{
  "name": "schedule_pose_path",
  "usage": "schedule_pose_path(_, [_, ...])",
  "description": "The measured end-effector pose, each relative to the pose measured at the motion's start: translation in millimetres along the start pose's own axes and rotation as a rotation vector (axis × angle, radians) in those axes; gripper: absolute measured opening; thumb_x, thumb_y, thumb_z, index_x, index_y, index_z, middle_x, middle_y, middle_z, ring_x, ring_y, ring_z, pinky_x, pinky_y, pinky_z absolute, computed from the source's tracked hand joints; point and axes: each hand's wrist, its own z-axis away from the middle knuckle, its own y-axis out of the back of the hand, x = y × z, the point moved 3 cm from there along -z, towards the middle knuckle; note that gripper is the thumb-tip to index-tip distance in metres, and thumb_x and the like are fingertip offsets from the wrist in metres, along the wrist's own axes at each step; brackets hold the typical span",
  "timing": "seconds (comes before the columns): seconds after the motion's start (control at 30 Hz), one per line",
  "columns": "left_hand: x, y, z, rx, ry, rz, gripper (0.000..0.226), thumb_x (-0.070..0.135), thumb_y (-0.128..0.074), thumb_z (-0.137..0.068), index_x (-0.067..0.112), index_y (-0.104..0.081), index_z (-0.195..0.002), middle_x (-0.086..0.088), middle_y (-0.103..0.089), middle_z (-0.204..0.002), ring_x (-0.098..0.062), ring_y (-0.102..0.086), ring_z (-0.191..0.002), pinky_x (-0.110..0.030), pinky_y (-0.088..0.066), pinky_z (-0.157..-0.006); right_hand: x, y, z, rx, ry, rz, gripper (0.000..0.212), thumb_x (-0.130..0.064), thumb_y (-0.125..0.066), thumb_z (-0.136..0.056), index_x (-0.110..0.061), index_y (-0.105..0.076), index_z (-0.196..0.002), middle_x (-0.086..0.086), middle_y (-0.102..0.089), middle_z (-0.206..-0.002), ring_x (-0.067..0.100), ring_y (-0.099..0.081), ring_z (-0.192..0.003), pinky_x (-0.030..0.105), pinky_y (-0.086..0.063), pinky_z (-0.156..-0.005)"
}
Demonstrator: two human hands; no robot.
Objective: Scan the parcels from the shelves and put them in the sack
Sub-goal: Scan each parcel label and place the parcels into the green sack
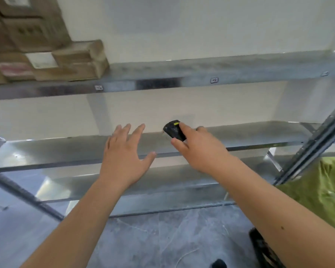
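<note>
Right grip: the right hand (196, 149) was clamped on a small black scanner (174, 131), index finger laid along its top near a yellow-green mark, thumb under its near end.
Left grip: the left hand (124, 151) was apart, fingers straight and spread, holding nothing, hovering just left of the right grip over the front edge of the middle shelf (249, 136).
Why held so: likely the scanner sat in the right grip ready to read a label, while the free left grip was kept for taking a parcel; this is a judgement from the pose.
Scanner axis: its long axis ran from the right grip's thumb up and to the left, the rounded far end pointing away from the person toward the wall behind the shelves.
Parcels: the cardboard parcels (46, 55) were stacked on the upper shelf (201, 72), well above and far to the left of both grips, none touched; their labels were too blurred to read.
Sack: a green sack (321, 190) lay low and to the right of the right grip, beside the rack's upright.
Step judged: no parcel was in hand; reaching up and left for one seemed next.
</note>
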Motion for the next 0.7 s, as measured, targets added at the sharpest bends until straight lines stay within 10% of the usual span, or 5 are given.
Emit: schedule_pose_path(0.7, [-133,139,-95,0.177,0.060,-0.019,0.084,0.062,-0.062,-0.091,0.041,-0.024,-0.163,-0.004,-0.020,-0.172,-0.026,-0.012,-0.159,-0.051,-0.022,-0.127,-172,47,-126,0.061,0.265,0.052,0.042,-0.060,-0.041,-0.102,-0.031,-0.052,-0.130,0.002,-0.056,-0.095,0.022,-0.058,-0.077,0.035,-0.047,-0.065])
